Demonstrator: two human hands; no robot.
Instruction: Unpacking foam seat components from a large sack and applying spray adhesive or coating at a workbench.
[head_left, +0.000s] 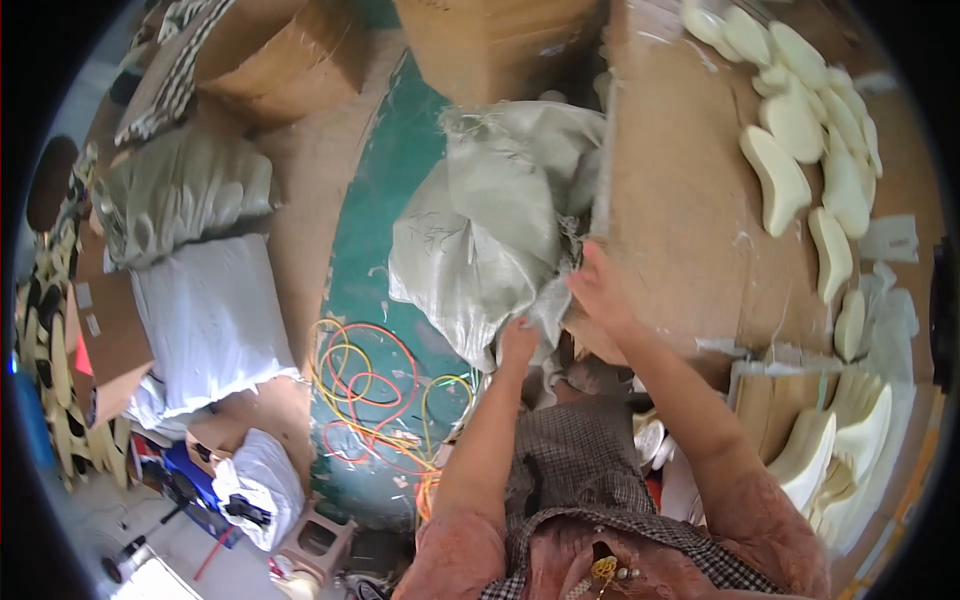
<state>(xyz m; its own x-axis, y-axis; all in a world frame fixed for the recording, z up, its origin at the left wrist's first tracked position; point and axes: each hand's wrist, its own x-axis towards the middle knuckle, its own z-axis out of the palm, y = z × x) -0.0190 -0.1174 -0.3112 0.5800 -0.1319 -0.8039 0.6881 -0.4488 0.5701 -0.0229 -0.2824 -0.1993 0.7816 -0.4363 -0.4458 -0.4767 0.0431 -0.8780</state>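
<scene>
A large pale woven sack lies bunched up in front of me, with frayed threads along its far edge. My left hand is closed on the near edge of this sack, fingers wrapped in the fabric. Just right of the sack's gathered corner is my right hand. Its thumb and fingers are apart, and I see nothing held in them. What the sack contains is hidden.
On the right, a cardboard-covered table bears several cream, curved foam-like pieces. More stand in a box below. Yellow and red cords lie coiled on the green floor. Filled sacks and cardboard boxes stand left and ahead.
</scene>
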